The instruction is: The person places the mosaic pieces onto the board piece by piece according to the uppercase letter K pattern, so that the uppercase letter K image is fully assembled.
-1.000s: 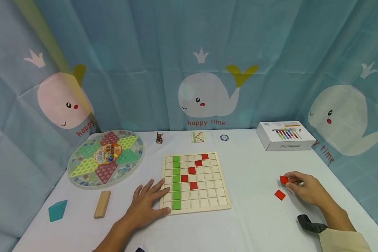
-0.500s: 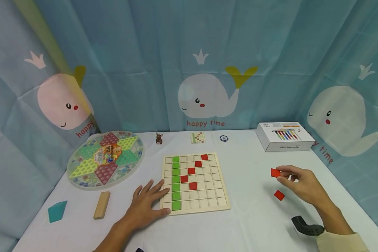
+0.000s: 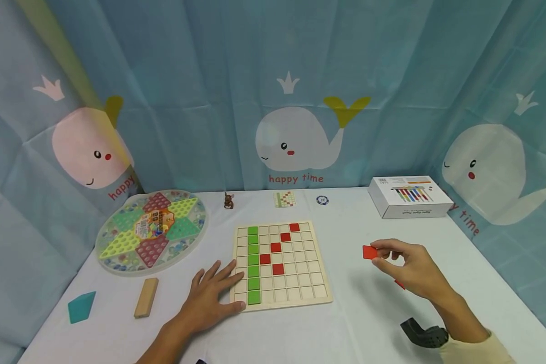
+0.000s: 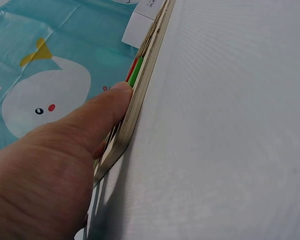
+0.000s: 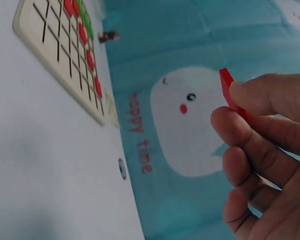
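Observation:
My right hand (image 3: 405, 265) pinches a red square tile (image 3: 369, 252) between thumb and fingertips, raised over the table to the right of the board. In the right wrist view the tile (image 5: 229, 90) shows nearly edge-on. Partly hidden under that hand, a second red tile (image 3: 399, 284) lies on the cloth. The wooden grid board (image 3: 300, 298) carries a column of green tiles (image 3: 253, 271) and several red tiles (image 3: 278, 269), most in a diagonal. Spread over the board's left edge, my left hand (image 3: 209, 298) rests with fingers straight; its thumb (image 4: 107, 105) touches the near corner.
A round Chinese checkers board (image 3: 152, 230), a wooden block (image 3: 146, 298) and a teal piece (image 3: 81, 307) lie to the left. Along the back stand a small brown figurine (image 3: 229, 200), a pattern card (image 3: 284, 199), a round chip (image 3: 322, 200) and a white box (image 3: 410, 197).
My right hand has lifted the red tile off the table and carried it left toward the board. The other red tile stays on the cloth, and my left hand keeps its place.

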### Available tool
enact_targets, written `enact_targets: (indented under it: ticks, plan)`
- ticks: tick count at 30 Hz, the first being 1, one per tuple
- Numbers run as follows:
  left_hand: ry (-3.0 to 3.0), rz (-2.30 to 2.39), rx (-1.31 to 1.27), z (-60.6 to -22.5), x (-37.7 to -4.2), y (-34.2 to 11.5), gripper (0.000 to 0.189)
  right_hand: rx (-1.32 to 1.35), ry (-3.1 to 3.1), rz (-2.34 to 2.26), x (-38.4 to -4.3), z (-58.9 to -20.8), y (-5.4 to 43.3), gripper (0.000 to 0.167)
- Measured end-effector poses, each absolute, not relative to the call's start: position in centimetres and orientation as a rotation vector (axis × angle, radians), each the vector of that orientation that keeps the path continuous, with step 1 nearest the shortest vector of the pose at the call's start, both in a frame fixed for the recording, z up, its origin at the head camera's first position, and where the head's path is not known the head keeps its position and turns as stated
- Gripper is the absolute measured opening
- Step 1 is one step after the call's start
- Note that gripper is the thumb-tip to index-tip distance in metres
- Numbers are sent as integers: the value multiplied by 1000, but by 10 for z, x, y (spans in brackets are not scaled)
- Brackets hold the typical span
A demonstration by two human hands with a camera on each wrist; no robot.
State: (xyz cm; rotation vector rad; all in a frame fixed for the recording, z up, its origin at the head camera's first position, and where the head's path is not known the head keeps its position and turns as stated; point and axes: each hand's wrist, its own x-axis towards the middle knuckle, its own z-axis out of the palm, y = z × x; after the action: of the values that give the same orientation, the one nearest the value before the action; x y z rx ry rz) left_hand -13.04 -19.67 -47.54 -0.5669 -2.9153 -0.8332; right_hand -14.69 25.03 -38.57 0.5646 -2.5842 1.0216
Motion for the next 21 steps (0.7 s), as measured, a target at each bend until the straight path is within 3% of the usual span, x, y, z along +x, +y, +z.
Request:
enact_targets:
  ticks: [21]
  plan:
    - [-2900, -842, -564, -478, -131, -197, 71, 819, -2536, 1210, -152, -390, 182, 29]
